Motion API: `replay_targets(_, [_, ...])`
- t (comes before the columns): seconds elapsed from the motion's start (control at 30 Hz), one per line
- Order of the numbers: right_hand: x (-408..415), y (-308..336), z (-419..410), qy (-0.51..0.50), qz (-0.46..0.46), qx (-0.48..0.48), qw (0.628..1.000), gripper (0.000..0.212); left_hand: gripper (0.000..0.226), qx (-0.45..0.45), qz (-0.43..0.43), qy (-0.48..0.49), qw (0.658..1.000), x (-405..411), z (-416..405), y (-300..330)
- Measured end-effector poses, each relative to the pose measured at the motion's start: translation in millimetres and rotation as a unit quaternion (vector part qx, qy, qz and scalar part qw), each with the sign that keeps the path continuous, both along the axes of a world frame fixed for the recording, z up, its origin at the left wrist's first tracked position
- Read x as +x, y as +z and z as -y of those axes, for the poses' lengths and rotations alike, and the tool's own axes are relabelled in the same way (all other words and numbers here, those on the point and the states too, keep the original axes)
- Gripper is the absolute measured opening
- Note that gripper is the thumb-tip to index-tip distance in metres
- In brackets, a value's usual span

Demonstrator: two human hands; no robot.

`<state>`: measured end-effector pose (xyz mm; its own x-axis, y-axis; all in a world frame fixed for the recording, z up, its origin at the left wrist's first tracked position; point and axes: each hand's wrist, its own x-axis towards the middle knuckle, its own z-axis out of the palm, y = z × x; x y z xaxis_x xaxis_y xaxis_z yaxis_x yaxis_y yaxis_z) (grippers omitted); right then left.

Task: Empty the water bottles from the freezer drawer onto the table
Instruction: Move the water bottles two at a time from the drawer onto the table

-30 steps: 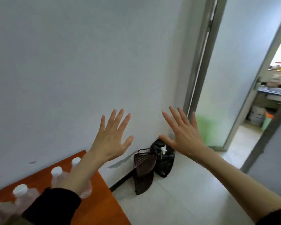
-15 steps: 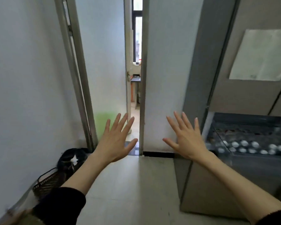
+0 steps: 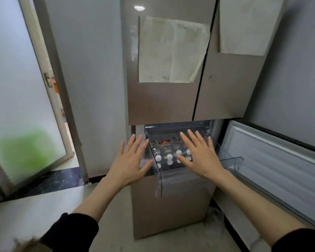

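A clear freezer drawer [image 3: 171, 170] stands pulled out of the brown fridge [image 3: 162, 102]. Inside lie several water bottles [image 3: 166, 151] with white caps and red labels, caps toward me. My left hand [image 3: 129, 162] hovers open with fingers spread, just left of the drawer's front corner. My right hand [image 3: 198, 153] is open too, fingers spread, held in front of the drawer's right half and hiding some bottles. Neither hand holds anything. The table is out of view.
The freezer door [image 3: 273, 171] hangs open to the right, with a clear door bin [image 3: 233, 160] beside my right wrist. Two papers [image 3: 171, 51] are stuck on the upper fridge doors. A frosted glass door [image 3: 16, 106] and an open doorway lie at the left.
The view has swung right from the wall and the table with bottles, past the doorway, to the fridge. Both open hands now sit in front of the open freezer drawer.
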<state>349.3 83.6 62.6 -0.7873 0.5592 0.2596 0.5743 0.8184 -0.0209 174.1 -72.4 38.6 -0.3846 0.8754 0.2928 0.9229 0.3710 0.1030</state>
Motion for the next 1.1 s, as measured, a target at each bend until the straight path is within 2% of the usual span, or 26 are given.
replay_targets(0.13, [2,-19,-49,-0.005,0.000,-0.043,0.999,0.073,0.071,-0.023,0.033,-0.014,0.999,3,-62,-18])
replay_targets(0.23, [-10,-39,-81,0.007,-0.011,-0.092,0.996,0.070,0.065,-0.034,0.052,0.012,0.998,-4,-101,-38])
replay_targets(0.37, [-38,-68,-119,0.022,-0.013,-0.174,0.984,0.067,0.059,-0.033,0.072,0.054,0.995,-23,-148,-71])
replay_targets(0.43, [-56,-83,-139,0.018,-0.008,-0.205,0.979,0.064,0.053,-0.004,0.091,0.060,0.994,-31,-167,-88])
replay_targets(0.57, [-96,-115,-172,-0.003,-0.019,-0.291,0.956,0.045,0.041,0.020,0.190,0.068,0.979,-40,-202,-114])
replay_targets(0.67, [-123,-141,-195,-0.044,-0.012,-0.367,0.929,0.041,0.040,0.014,0.283,0.104,0.953,-50,-231,-131])
replay_targets(0.77, [-141,-164,-215,-0.102,0.004,-0.444,0.890,0.035,0.045,0.019,0.370,0.152,0.916,-53,-249,-143])
replay_targets(0.87, [-159,-177,-224,-0.127,0.000,-0.519,0.845,0.030,0.052,0.031,0.418,0.186,0.889,-53,-265,-157])
replay_targets(0.93, [-171,-181,-226,-0.137,-0.020,-0.594,0.793,0.031,0.044,0.048,0.464,0.229,0.854,-58,-275,-164])
replay_targets(1.0, [-180,-183,-227,-0.154,-0.043,-0.674,0.721,0.034,0.038,0.067,0.509,0.284,0.810,-63,-282,-168])
replay_targets(1.03, [-182,-185,-228,-0.155,-0.050,-0.699,0.696,0.033,0.038,0.071,0.525,0.304,0.792,-65,-284,-169])
replay_targets(1.1, [-184,-190,-230,-0.151,-0.056,-0.726,0.669,0.028,0.037,0.077,0.544,0.331,0.767,-67,-286,-173])
